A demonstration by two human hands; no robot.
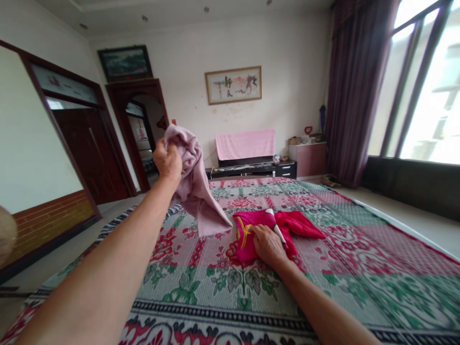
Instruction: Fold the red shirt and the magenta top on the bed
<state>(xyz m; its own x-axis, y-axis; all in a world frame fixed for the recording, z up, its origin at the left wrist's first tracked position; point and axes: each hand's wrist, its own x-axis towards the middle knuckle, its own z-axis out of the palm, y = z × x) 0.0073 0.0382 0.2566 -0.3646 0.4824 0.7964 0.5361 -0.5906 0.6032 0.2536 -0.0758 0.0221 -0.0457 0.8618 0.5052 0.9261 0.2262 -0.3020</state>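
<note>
Raised over the left side of the bed, my left hand [168, 160] is closed around a bunched dusty-pink garment [194, 184]. One long, narrow part of it hangs down to the right, its end near the bedcover. My right hand [269, 243] lies on a folded magenta garment [245, 243] with yellow trim at its edge. Its fingers are spread over the cloth, their tips partly hidden. A red sleeve-like part [302, 225] extends to the right, and a white-and-black strip [278, 230] crosses the garment beside the hand.
Both garments are over a bed with a red, green and white floral cover [244, 287]. Beyond it stand a low black cabinet [285, 170] and a pink cloth [246, 143] draped over something. A purple curtain [348, 96] hangs at right; doorways are at left.
</note>
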